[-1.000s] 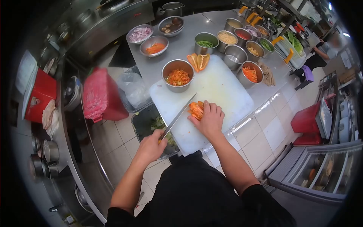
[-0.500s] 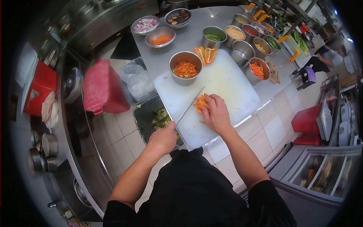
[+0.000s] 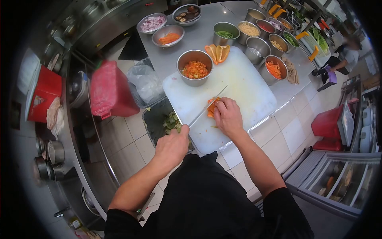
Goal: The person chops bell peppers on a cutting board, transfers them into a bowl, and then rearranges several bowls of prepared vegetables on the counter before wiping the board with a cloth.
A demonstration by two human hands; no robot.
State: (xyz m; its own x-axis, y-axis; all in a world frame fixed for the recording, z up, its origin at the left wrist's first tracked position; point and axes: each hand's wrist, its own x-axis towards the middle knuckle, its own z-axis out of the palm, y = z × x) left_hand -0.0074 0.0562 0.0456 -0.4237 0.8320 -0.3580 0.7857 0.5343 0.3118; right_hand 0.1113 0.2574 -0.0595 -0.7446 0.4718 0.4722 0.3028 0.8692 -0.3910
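My left hand (image 3: 171, 148) is wrapped round the handle of a knife (image 3: 205, 108). The blade points up and to the right, across the orange pepper pieces (image 3: 211, 108) on the white cutting board (image 3: 254, 93). With curled fingers, my right hand (image 3: 228, 116) presses on those pieces, just right of the blade. A metal bowl of diced orange pepper (image 3: 195, 69) stands on the board's upper left. Two larger pepper pieces (image 3: 217, 53) lie at the board's top edge.
Metal bowls with cut vegetables, such as carrot strips (image 3: 273, 68) and green beans (image 3: 225, 34), stand beyond the board. Below its left edge is a bin with scraps (image 3: 171, 121), near a red container (image 3: 112, 89). Another person (image 3: 345, 59) is at the far right.
The knife blade has moved onto the pepper pieces, its tip now further right. My right hand stays on the pieces, covering more of them. The view has shifted slightly.
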